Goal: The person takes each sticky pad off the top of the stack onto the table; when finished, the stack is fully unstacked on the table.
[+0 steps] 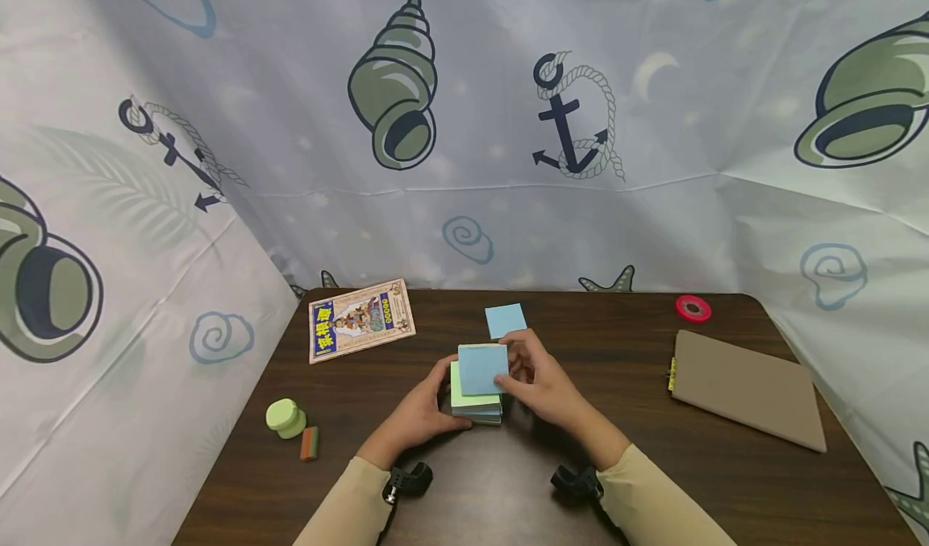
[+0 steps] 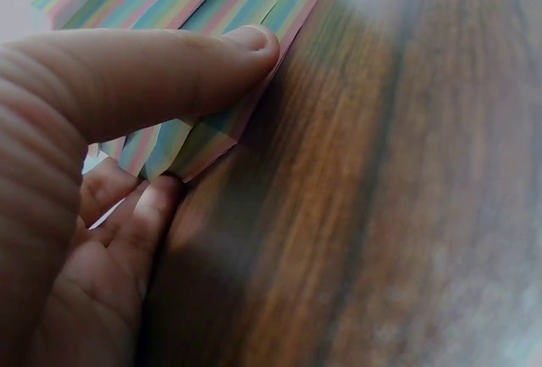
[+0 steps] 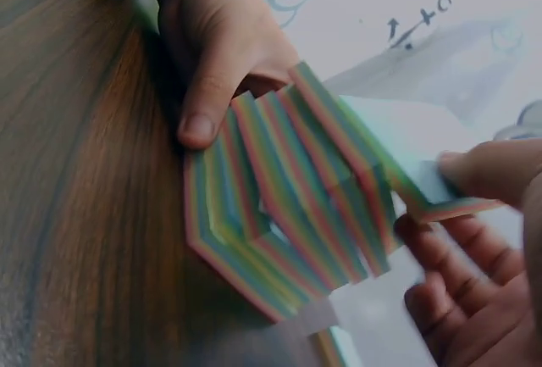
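Note:
A stack of sticky note pads point(image 1: 476, 405) stands on the table in front of me, its sides striped in several colours in both wrist views. My left hand point(image 1: 423, 418) grips the stack from the left, thumb at the near side and fingers at the far side. On top lies a pad with a blue top sheet point(image 1: 482, 370), set slightly off a light green one. My right hand point(image 1: 549, 386) pinches that top pad at its right edge; the thumb point(image 3: 474, 172) presses on its face. Behind the stack, another blue pad point(image 1: 506, 321) lies by the right fingers.
A printed booklet point(image 1: 363, 320) lies at the back left. Nearer on the left are a light green round object point(image 1: 285, 417) and a small orange-and-green block point(image 1: 309, 443). To the right are a flat taupe rectangular object point(image 1: 747, 389) and a red ring-shaped roll point(image 1: 693, 308).

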`<state>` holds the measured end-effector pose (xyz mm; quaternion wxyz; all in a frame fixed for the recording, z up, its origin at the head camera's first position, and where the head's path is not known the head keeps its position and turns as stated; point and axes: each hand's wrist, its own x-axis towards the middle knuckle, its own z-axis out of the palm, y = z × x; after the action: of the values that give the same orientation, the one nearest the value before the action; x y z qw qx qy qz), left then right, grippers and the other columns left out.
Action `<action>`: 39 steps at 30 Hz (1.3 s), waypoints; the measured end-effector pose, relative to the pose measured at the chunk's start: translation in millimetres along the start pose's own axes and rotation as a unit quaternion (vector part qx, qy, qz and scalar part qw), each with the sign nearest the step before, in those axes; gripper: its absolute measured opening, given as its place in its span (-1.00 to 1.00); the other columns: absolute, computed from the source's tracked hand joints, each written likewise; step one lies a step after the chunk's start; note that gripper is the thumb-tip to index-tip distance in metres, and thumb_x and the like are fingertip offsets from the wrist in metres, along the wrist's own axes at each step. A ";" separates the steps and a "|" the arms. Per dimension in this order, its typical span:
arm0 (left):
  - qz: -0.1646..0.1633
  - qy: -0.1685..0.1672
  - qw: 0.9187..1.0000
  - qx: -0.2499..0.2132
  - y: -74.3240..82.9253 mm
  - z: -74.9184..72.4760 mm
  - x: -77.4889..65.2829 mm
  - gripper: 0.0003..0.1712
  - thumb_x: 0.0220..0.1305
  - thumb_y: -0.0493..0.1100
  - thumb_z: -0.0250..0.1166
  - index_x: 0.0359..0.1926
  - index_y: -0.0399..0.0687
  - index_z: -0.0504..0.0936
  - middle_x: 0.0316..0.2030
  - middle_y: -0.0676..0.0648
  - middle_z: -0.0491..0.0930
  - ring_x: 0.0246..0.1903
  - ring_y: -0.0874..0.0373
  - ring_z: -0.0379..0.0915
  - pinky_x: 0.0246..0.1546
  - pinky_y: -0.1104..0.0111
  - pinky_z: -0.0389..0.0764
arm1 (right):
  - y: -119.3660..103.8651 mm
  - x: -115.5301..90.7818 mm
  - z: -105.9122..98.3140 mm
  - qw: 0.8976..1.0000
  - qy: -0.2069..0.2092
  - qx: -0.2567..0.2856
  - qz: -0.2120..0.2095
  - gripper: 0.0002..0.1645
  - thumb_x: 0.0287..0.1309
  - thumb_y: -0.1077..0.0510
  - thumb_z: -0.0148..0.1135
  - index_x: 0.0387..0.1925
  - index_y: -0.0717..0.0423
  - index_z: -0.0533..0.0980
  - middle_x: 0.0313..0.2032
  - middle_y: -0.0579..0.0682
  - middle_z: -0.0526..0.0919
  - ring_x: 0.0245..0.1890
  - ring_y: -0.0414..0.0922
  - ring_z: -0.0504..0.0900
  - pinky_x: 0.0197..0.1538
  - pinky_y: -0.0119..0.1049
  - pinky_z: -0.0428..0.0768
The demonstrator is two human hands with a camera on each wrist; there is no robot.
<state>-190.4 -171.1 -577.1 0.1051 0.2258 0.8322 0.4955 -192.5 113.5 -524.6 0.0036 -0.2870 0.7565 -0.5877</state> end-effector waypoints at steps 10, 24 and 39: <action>-0.001 -0.002 1.000 0.003 -0.9 -0.4 0.4 0.32 0.10 -0.17 0.75 0.72 0.25 0.12 0.52 0.02 0.42 0.51 0.01 0.43 0.51 -0.02 0.50 | 23.1 0.5 -10.1 0.984 0.122 0.128 -0.009 -0.76 0.53 0.37 0.24 0.14 0.29 0.59 0.03 0.20 0.59 -0.39 -0.08 0.66 -0.54 0.05 0.72; -0.010 0.004 1.000 0.005 2.0 0.2 0.1 0.34 0.08 -0.18 0.76 0.73 0.23 0.12 0.52 0.03 0.42 0.54 0.05 0.38 0.54 -0.05 0.45 | 66.2 -4.8 -56.8 0.944 0.284 0.158 0.065 -0.55 0.53 0.41 0.22 0.37 0.34 0.57 0.20 0.08 0.53 -0.08 -0.13 0.62 -0.09 -0.30 0.79; -0.010 0.003 1.000 0.008 2.5 0.4 -0.8 0.33 0.08 -0.17 0.76 0.73 0.23 0.13 0.50 0.02 0.43 0.51 0.02 0.42 0.52 -0.08 0.47 | 78.9 -7.0 -72.1 0.960 0.247 -0.038 0.123 -0.35 0.46 0.47 0.26 0.52 0.30 0.44 0.22 0.34 0.40 0.09 0.16 0.69 0.07 -0.48 0.70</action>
<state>-188.8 -170.2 -575.2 0.1054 0.2164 0.8386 0.4887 -245.4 191.9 -574.9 -0.1220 -0.0374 0.7853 -0.6058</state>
